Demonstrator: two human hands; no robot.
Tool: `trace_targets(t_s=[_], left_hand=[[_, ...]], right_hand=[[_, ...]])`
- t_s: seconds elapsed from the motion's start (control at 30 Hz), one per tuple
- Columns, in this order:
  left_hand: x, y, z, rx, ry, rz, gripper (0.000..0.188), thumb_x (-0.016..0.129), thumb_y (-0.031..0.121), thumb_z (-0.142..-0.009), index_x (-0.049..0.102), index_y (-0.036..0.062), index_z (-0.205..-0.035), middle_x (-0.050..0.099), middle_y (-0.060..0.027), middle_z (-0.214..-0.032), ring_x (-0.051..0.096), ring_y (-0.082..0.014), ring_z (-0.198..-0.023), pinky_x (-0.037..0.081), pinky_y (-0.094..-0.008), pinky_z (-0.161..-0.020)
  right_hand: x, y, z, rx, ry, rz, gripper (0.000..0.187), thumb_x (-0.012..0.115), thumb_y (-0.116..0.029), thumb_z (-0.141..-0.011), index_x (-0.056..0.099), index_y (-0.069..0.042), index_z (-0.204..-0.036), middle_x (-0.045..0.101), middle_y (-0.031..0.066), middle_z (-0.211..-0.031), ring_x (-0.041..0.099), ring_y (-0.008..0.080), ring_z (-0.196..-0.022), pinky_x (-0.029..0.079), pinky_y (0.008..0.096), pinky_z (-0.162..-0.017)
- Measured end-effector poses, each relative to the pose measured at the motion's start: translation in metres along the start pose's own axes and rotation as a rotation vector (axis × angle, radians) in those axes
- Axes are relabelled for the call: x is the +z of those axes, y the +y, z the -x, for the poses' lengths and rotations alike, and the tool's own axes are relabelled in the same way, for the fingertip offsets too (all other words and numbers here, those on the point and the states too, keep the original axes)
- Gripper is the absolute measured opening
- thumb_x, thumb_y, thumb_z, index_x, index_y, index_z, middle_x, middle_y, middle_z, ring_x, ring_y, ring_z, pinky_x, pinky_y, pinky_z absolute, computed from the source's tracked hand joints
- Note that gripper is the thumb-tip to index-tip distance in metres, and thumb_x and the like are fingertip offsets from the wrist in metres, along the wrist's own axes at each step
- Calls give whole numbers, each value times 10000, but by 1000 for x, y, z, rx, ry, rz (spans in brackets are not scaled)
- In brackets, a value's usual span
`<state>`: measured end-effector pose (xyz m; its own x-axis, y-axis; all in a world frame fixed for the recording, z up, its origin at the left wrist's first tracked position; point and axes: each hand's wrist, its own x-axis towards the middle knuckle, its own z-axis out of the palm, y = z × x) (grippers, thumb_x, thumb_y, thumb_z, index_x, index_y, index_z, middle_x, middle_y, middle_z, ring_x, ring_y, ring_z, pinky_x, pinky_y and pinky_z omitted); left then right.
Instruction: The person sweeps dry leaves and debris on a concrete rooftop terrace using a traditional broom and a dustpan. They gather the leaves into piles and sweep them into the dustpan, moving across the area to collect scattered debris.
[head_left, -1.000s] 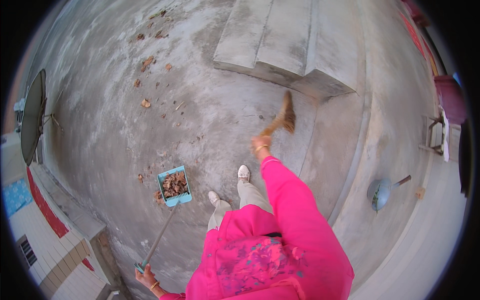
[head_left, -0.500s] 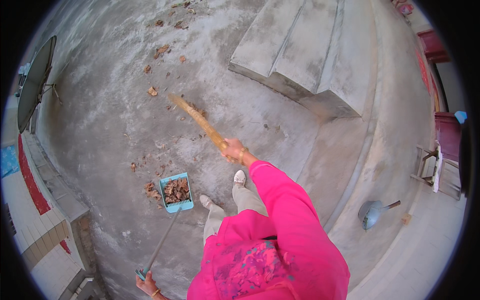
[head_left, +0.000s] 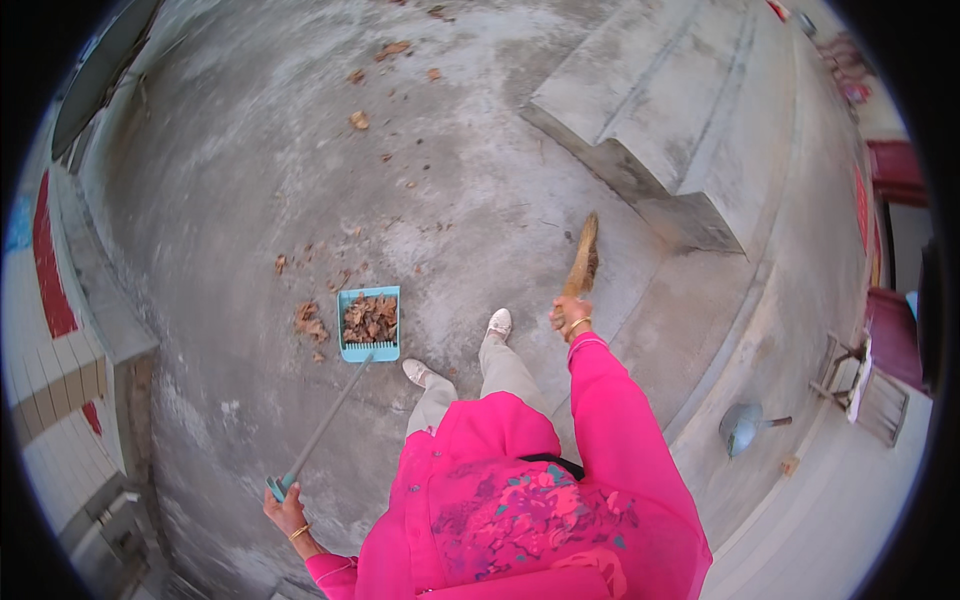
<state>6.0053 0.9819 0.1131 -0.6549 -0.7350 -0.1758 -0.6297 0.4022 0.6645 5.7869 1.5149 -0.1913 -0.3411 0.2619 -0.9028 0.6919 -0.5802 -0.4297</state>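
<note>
My left hand is closed round the turquoise grip at the end of a long-handled dustpan. Its pan rests on the concrete in front of my feet, with brown dry leaves heaped inside. My right hand grips a straw broom by its near end. The broom's bristles point away from me toward the concrete steps, on my right. A small clump of leaves lies on the ground just left of the pan.
Concrete steps rise at the far right. More dry leaves are scattered farther out. At the right, a metal pan with a handle lies near a wooden chair. A low wall runs along the left.
My right hand has swung the broom rightward, from over the leaves ahead to beside the steps. My left hand still holds the dustpan, and the view has shifted.
</note>
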Motion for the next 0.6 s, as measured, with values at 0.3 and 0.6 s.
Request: trace_targets(t_s=[0.3,0.6], left_hand=[[-49,-35,-3,-110,37,5,279,668,51,-662,599,13,-930,562,-8,-681,422,-53,-448,321,-193,-364],[-81,-99,-30,50,-17,-188,258,689,25,-640,607,8,-883,560,-6,-686,467,-96,-612,406,-254,-584]], right_hand=[[224,145,107,-50,-371,338,162,568,-48,-694,463,-62,-817,483,58,-547,472,187,-366,358,341,-308],[212,113,163,-113,-680,251,426,602,-1,-658,486,-40,-1066,510,40,-648,496,137,-431,408,281,-353]])
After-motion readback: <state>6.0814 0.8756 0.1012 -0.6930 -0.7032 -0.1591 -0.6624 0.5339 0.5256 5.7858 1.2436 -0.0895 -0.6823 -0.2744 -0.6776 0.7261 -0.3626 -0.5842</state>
